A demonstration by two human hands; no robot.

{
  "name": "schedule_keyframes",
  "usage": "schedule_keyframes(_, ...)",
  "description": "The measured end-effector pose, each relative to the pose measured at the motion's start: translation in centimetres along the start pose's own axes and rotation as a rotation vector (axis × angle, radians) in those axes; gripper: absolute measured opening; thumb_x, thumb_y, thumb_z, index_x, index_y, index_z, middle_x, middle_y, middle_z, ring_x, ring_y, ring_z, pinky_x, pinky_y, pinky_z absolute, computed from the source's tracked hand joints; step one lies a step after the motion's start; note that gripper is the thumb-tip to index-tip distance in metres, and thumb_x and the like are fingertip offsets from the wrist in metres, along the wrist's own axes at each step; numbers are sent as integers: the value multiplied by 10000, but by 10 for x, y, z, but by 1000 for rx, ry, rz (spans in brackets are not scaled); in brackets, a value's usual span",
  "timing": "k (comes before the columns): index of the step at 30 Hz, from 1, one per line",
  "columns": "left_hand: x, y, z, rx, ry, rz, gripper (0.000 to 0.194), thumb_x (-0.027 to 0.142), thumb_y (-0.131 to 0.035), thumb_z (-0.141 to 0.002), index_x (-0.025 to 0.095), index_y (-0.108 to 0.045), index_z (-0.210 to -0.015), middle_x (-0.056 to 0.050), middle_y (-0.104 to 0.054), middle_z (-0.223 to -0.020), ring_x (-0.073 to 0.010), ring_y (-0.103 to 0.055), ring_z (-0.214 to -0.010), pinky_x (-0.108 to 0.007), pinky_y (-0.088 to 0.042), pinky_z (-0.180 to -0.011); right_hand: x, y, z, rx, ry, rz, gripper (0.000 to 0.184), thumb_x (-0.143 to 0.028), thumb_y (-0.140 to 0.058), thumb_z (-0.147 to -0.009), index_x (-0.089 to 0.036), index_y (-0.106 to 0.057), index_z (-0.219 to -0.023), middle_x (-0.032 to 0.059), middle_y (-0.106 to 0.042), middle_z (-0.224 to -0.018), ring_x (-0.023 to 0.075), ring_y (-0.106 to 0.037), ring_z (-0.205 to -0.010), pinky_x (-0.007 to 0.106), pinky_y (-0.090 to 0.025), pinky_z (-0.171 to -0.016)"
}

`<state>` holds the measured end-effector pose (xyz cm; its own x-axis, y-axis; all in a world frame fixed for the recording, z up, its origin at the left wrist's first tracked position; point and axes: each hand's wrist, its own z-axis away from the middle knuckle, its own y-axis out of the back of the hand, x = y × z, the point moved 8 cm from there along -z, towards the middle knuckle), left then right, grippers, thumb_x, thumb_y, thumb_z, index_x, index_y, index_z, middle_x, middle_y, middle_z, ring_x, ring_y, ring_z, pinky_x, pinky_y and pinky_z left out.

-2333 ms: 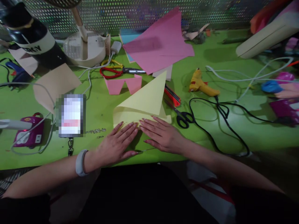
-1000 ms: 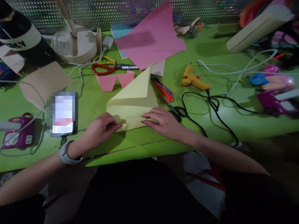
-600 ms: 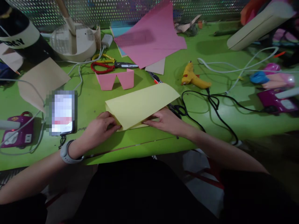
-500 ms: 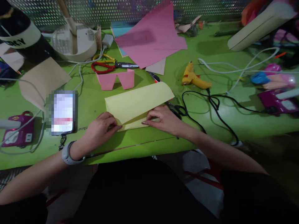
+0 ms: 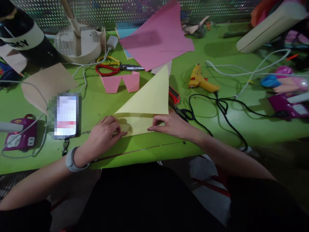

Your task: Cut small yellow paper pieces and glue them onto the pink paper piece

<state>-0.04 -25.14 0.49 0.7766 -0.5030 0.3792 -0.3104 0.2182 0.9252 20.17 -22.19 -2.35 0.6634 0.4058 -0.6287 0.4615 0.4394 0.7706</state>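
Observation:
A sheet of pale yellow paper lies folded near the table's front edge, its upper flap standing up to a point at the back right. At its lower left corner, the thumb and fingers of my left hand close on the near strip. My right hand pinches the near edge on the right, with its fingers partly behind the raised flap. A pink paper piece with a V-shaped notch stands just behind. Beside the right hand lie a red cutter and black-handled scissors.
Red-handled scissors and pink sheets lie at the back. A yellow glue gun rests right, its black cord running near my right forearm. On the left are a phone, a purple socket block and a dark bottle.
The yellow paper's upper flap has risen from a low curve into a steep triangular point. Both hands stay almost in place at its near edge.

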Motion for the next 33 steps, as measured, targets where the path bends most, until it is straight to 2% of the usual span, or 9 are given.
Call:
schedule_keyframes(2, 9, 2, 5, 73, -65, -89, 197, 316, -584, -966, 139, -670, -959, -141, -677, -1057, -282, -654, -989, -447, -552, -860, -3, 1, -1, 10, 34, 24, 330, -506, -660, -904, -212, -661, -754, 16, -685, -755, 182, -608, -736, 327, -403, -695)
schedule_keyframes(4, 27, -1, 12, 117, -209, -168, 220, 203, -490, -1000, 135, -647, -1137, -153, -653, -1274, -292, -614, -1191, -488, -491, -1018, -5, 3, -2, 26, 68, 60, 337, -503, -679, -890, -202, -656, -741, 37, -668, -799, 196, -603, -790, 325, -399, -702)
schedule_keyframes(7, 53, -19, 25, 59, -395, -237, 396, 95, -373, -1013, 110, -503, -1386, -144, -506, -1497, -245, -440, -1419, -467, -330, -1192, -4, 3, -1, 41, 80, 80, 329, -490, -699, -878, -195, -654, -737, 45, -639, -815, 203, -588, -823, 323, -397, -718)
schedule_keyframes(13, 61, -47, 34, -59, -348, -232, 706, 501, -394, -1036, 58, -223, -1558, -186, -284, -1614, -263, -209, -1526, -458, -141, -1263, -4, 2, 0, 47, 68, 70, 308, -471, -679, -893, -197, -664, -752, 50, -637, -830, 205, -595, -841, 337, -422, -765)
schedule_keyframes(16, 59, -54, 36, -83, -348, -247, 732, 514, -369, -1039, 52, -173, -1572, -187, -220, -1634, -263, -147, -1539, -445, -112, -1266, -5, 0, 1, -26, -13, 58, 295, -467, -645, -910, -210, -666, -766, 48, -679, -854, 220, -624, -869, 344, -441, -792)
schedule_keyframes(21, 56, -60, 38, -108, -336, -271, 746, 541, -368, -1032, 63, -180, -1574, -180, -176, -1647, -262, -96, -1546, -439, -104, -1268, 4, -6, 10, -171, -300, 18, 347, -566, -537, -929, -264, -706, -965, 46, -757, -983, 280, -685, -925, 383, -485, -840)
schedule_keyframes(25, 56, -59, 38, -138, -341, -254, 730, 548, -345, -1035, 69, -204, -1568, -175, -171, -1650, -266, -116, -1544, -443, -136, -1263, 6, -7, 14, -197, -351, 15, 412, -615, -500, -918, -272, -686, -1049, 72, -743, -1114, 321, -664, -1060, 408, -488, -879)
schedule_keyframes(29, 56, -58, 39, -145, -344, -242, 715, 551, -333, -1037, 74, -229, -1560, -175, -196, -1646, -276, -164, -1536, -450, -181, -1251, 4, -5, 11, -212, -331, 54, 307, -543, -530, -910, -266, -662, -912, 39, -740, -941, 257, -671, -896, 357, -477, -790)
schedule_keyframes(33, 59, -57, 40, -127, -359, -220, 719, 570, -356, -1025, 88, -266, -1550, -187, -238, -1634, -293, -193, -1529, -486, -214, -1240, 3, -7, 10, -267, -309, 10, 290, -532, -532, -908, -264, -634, -863, -22, -690, -784, 170, -587, -669, 306, -423, -673)
